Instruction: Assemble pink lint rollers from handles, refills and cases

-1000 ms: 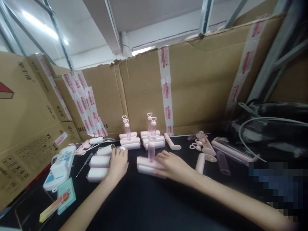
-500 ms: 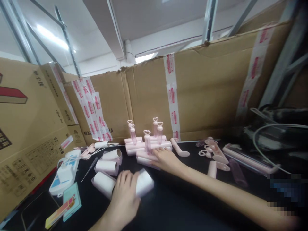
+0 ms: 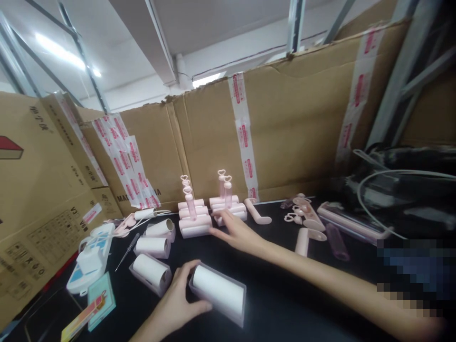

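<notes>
My left hand (image 3: 180, 294) is at the left end of a white paper roll (image 3: 219, 287) in a clear case, thumb on the near side and fingers on the far side. My right hand (image 3: 238, 230) hangs over the table with fingers spread, its thumb near the front pink lint roller (image 3: 195, 227) of the left group. Its fingertips partly cover the right-hand group of pink rollers (image 3: 237, 209). Clear pink tubes with heart-shaped loops (image 3: 191, 206) stand upright on both groups. More cased white rolls (image 3: 149, 270) lie left of my left hand.
Left are a white-and-blue power strip (image 3: 90, 261), a thin pointed tool (image 3: 126, 254) and a teal card pack (image 3: 101, 304). Pink handles (image 3: 308, 213) and a cable (image 3: 363, 180) lie right. Cardboard walls (image 3: 302, 128) border the black table.
The front pink roller with its heart-topped tube now sits with the left group, and my right hand is off it. The cased roll by my left hand has moved nearer and right. The view has shifted.
</notes>
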A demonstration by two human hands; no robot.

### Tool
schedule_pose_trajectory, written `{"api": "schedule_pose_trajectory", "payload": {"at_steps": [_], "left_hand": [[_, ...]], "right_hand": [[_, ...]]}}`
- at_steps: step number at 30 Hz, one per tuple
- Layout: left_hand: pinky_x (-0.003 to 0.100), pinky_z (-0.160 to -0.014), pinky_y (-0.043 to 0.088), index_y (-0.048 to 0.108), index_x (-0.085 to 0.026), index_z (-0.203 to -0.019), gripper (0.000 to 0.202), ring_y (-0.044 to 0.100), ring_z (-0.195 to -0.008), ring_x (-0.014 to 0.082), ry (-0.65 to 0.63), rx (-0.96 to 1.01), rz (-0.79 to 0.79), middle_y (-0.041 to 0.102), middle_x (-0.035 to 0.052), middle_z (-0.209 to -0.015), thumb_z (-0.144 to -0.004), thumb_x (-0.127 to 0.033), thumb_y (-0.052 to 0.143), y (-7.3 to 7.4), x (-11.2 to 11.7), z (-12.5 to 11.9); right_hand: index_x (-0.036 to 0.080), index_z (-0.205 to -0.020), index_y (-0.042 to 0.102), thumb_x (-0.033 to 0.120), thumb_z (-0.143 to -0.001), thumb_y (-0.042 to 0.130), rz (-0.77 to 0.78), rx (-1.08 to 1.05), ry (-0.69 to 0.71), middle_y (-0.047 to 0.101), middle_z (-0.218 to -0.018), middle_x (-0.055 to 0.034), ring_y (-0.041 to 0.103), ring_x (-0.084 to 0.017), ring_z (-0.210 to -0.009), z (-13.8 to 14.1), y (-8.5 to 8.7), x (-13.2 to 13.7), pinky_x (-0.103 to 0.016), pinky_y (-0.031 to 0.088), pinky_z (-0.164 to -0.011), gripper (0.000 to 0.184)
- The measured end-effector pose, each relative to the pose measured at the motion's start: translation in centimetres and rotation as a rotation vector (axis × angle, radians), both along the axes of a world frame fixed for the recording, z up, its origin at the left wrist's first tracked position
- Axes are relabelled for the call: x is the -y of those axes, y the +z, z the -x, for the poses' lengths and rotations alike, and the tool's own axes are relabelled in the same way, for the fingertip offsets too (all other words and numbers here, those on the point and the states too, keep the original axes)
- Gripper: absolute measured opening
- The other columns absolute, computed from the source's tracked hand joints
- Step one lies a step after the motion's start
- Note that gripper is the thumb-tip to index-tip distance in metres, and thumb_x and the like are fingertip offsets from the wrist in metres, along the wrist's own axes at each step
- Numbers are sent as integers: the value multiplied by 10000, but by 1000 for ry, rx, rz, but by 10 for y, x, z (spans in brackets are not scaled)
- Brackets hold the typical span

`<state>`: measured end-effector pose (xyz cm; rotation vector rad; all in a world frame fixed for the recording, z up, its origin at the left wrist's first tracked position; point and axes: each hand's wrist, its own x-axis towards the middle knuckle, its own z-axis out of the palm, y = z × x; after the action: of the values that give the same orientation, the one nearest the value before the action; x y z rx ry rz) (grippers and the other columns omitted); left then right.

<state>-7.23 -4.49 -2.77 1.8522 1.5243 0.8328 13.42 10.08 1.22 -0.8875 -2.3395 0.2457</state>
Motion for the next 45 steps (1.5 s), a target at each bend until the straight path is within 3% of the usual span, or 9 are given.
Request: {"api": "schedule_pose_trajectory", "payload": {"at_steps": [6,10,14,18,23,27,31,41,45], "left_hand": [[399,-956,443,382,-239,-1213,591,512,-1121,234,-81,-146,-422,467,91,-1213,-698,-104,639,41,-31,-29],[387,-877,480,443,-253,-1215,549,476,-1125,253,-377,-671,-777,449,101,-1193,-744,23,495,73,-56,-66],[398,-899,458,496,-223,-1137,333,467,-1090,254,-539,-887,-975,471,107,-1138,-838,-77,495,84,-71,-89],[417,-900,456,459,-245,-1169,434,454,-1101,256,-390,-778,-950,432,95,-1143,-796,-27,491,86,-73,-79],[424,-915,446,323,-259,-1272,613,487,-1081,237,-18,-298,-668,389,83,-1155,-737,-172,607,66,-58,-50],[388,-946,427,337,-239,-1192,589,530,-1062,215,-8,-52,-252,479,61,-1139,-698,-253,658,29,-43,-34],[381,-914,446,365,-216,-1117,537,553,-1007,206,-51,-72,-34,530,47,-1042,-676,-254,669,6,-35,-24],[492,-1034,332,365,-195,-1295,758,367,-1254,304,-148,-385,-345,436,124,-1301,-645,-362,719,40,-45,-42],[464,-931,432,476,-222,-1214,602,516,-1099,282,-261,-444,-263,565,77,-1173,-688,-410,699,37,-50,-50]], "right_hand": [[188,-1144,441,670,-786,462,1477,-852,41,580,-1082,-127,611,-236,-982,-52,-15,36,-419,485,-857,601],[200,-1102,475,685,-790,440,1776,-1078,353,649,-901,-72,659,-222,-852,-53,-15,38,-439,481,-849,578],[196,-988,540,582,-836,480,1713,-1265,359,672,-792,-17,666,-168,-724,-52,-21,33,-335,531,-723,419],[172,-881,538,391,-854,559,1678,-1257,143,650,-678,7,641,-96,-603,-57,-23,29,-190,527,-579,221],[148,-954,529,202,-764,663,1625,-1059,51,663,-686,-25,637,-133,-569,-71,-7,23,-255,559,-526,238],[157,-1033,490,203,-689,739,1292,-827,93,654,-661,-11,603,-145,-531,-82,6,21,-274,532,-494,427],[192,-1127,452,277,-726,691,906,-650,84,628,-690,21,561,-109,-517,-85,9,23,-215,447,-474,474],[177,-912,564,381,-689,680,553,-238,-98,609,-877,-40,575,-240,-841,-72,-2,24,-382,456,-791,324],[173,-934,573,450,-720,645,509,-147,-150,573,-908,-66,556,-271,-914,-69,-16,23,-430,424,-864,357]]}}
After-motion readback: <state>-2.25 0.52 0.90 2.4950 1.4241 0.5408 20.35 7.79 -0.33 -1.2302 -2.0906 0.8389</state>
